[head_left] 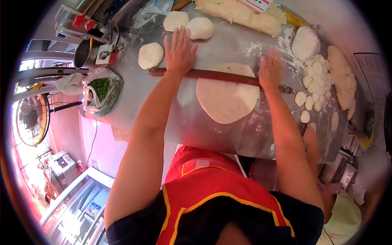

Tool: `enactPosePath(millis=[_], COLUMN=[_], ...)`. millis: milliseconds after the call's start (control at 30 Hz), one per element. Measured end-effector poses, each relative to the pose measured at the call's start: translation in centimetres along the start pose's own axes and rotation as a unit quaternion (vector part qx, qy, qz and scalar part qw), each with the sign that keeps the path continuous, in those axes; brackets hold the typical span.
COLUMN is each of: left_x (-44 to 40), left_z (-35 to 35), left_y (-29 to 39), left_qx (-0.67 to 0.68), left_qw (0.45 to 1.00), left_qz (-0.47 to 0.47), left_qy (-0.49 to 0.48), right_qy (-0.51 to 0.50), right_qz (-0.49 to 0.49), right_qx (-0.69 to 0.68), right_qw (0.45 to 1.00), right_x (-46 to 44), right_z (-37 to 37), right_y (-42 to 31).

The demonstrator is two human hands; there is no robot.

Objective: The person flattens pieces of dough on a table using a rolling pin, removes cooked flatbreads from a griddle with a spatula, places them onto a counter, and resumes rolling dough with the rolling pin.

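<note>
A long brown rolling pin (220,76) lies across the upper part of a flat, round sheet of dough (228,102) on the metal worktable. Near the pin's left end, my left hand (179,53) rests palm down over it, with the fingers stretched out. Its fingertips come close to two smooth dough balls (176,21), and a third dough ball (150,55) sits to the left. My right hand (270,73) lies over the pin towards its right end, fingers extended and slightly blurred, just past the sheet's right edge.
Small dough pieces (313,83) cluster on the right, beside a long dough piece (341,73) and a floured lump (305,43). A large dough slab (241,15) lies along the back. At left sits a plastic bag of chopped greens (100,90). Another person's arm (311,143) reaches in at right.
</note>
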State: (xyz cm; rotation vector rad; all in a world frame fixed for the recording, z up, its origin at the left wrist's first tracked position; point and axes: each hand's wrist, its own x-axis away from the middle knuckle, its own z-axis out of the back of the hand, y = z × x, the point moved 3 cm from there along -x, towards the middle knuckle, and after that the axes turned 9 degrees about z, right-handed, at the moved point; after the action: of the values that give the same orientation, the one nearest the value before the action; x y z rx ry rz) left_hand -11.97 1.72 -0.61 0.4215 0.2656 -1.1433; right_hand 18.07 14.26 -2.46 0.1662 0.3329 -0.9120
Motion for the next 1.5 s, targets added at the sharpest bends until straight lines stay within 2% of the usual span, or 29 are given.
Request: enactPosePath(millis=[100,167,233,333,433,533,667,700,767,867,900,967,1033,1100,1200,1233,1267,1333,1400,1433,1500], left_x=[6.1,13.6,20.6,21.2,12.5,15.6,23.8,24.4,24.0,25.8,26.7,30.5,32.5,33.6,31.6,31.0,30.4,30.6,32.0,32.7,33.4], left_z=[3.1,5.3,8.4,6.6,6.2,7.4,11.0,11.9,11.8,13.3,14.9,15.9,17.2,17.0,18.3,18.4,17.9,18.1,17.4,17.2,17.3], left_y=[0.4,-0.1,0.0,-2.3,-1.8,-1.0,-1.0,-0.9,-1.8,-2.4,-2.5,-3.6,-4.0,-5.4,-8.0,-8.7,-9.4,-9.9,-9.5,-8.6,-6.4], left_qx=[-0.013,0.021,0.104,0.021,0.051,-0.009,0.076,0.069,0.106,0.091,0.134,0.161,0.198,0.184,0.125,0.122,0.112,0.106,0.113,0.136,0.165], left_qw=[0.996,0.986,0.976,0.980,0.995,0.993,0.975,0.985,0.976,0.970,0.970,0.956,0.922,0.870,0.862,0.900,0.906,0.905,0.900,0.883,0.852], left_qz=[0.021,0.025,0.056,-0.027,-0.002,-0.003,0.015,-0.021,-0.020,0.022,0.042,0.106,0.200,0.306,0.374,0.325,0.323,0.328,0.325,0.338,0.339], left_qy=[-0.082,-0.164,-0.183,-0.198,-0.088,-0.120,-0.207,-0.155,-0.188,-0.224,-0.196,-0.222,-0.266,-0.339,-0.317,-0.264,-0.248,-0.249,-0.268,-0.296,-0.363], right_qy=[0.015,-0.009,-0.018,-0.096,-0.009,-0.068,-0.038,-0.052,-0.083,-0.071,-0.061,-0.077,-0.092,-0.048,-0.030,-0.009,0.002,0.015,0.012,0.005,-0.209], right_qz=[0.023,0.038,0.031,0.015,-0.004,0.026,0.041,0.048,0.060,0.135,0.163,0.213,0.266,0.275,0.280,0.274,0.285,0.297,0.332,0.348,0.274], right_qx=[-0.083,-0.092,-0.144,-0.165,-0.095,-0.026,-0.102,-0.115,-0.140,-0.157,-0.156,-0.179,-0.204,-0.272,-0.218,-0.216,-0.236,-0.281,-0.232,-0.207,-0.173], right_qw=[0.996,0.995,0.989,0.982,0.995,0.997,0.993,0.991,0.985,0.976,0.972,0.957,0.938,0.921,0.934,0.937,0.929,0.912,0.914,0.914,0.923], right_x=[6.2,13.8,20.0,19.3,12.5,15.6,23.6,24.0,24.6,20.4,18.3,14.9,11.7,9.2,1.1,-1.8,-3.9,-5.1,-2.3,0.4,4.5], right_z=[2.4,4.5,8.2,8.4,6.6,6.1,10.9,10.6,10.0,11.1,12.0,11.9,10.2,4.7,0.7,0.2,-0.4,-0.8,0.3,1.3,3.8], right_y=[-1.5,-3.1,-5.0,-3.7,-1.3,-2.1,-4.2,-3.9,-2.5,-2.7,-3.6,-6.2,-9.3,-12.5,-20.3,-22.4,-23.6,-25.4,-23.0,-20.9,-16.7])
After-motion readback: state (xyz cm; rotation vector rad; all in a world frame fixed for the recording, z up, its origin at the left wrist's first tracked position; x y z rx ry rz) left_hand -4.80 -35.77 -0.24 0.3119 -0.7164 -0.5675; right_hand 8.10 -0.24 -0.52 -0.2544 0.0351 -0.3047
